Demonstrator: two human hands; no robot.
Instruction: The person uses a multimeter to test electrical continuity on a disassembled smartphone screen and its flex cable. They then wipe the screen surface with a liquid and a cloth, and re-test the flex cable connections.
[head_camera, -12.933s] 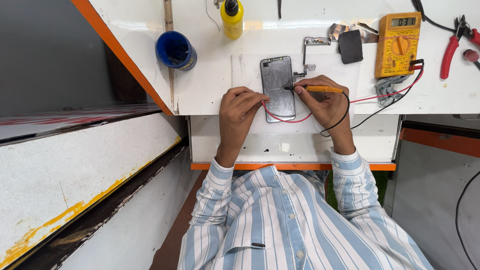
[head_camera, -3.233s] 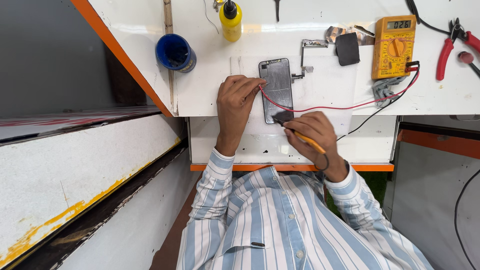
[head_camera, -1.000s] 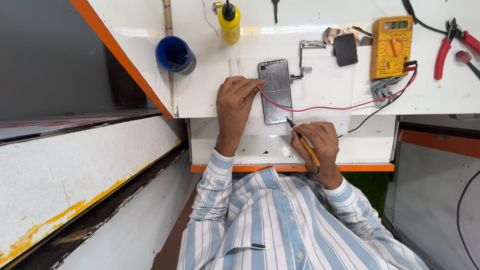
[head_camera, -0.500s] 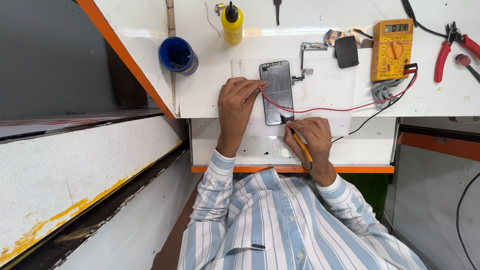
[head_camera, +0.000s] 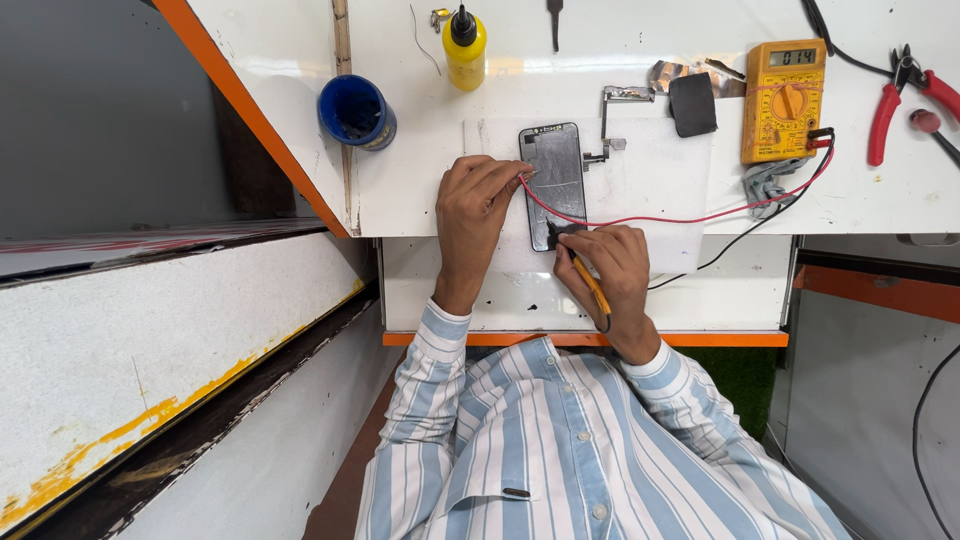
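A dark, opened phone (head_camera: 556, 172) lies on a white mat (head_camera: 650, 185) on the white bench. My left hand (head_camera: 478, 205) rests at the phone's left edge and pinches the tip of a red test lead (head_camera: 690, 216) against it. My right hand (head_camera: 612, 268) holds a yellow-handled probe (head_camera: 590, 283) with its black tip at the phone's near end. Red and black leads run right to a yellow multimeter (head_camera: 783, 101).
A blue cup (head_camera: 356, 110) stands at the left and a yellow squeeze bottle (head_camera: 465, 46) behind the phone. A black square part (head_camera: 692, 104), a metal bracket (head_camera: 615, 110) and red-handled pliers (head_camera: 900, 95) lie to the right. The bench's orange front edge (head_camera: 580, 340) is near my chest.
My right hand has shifted from the phone's upper right side to its near end with the yellow probe. My left hand has stayed at the phone's left edge.
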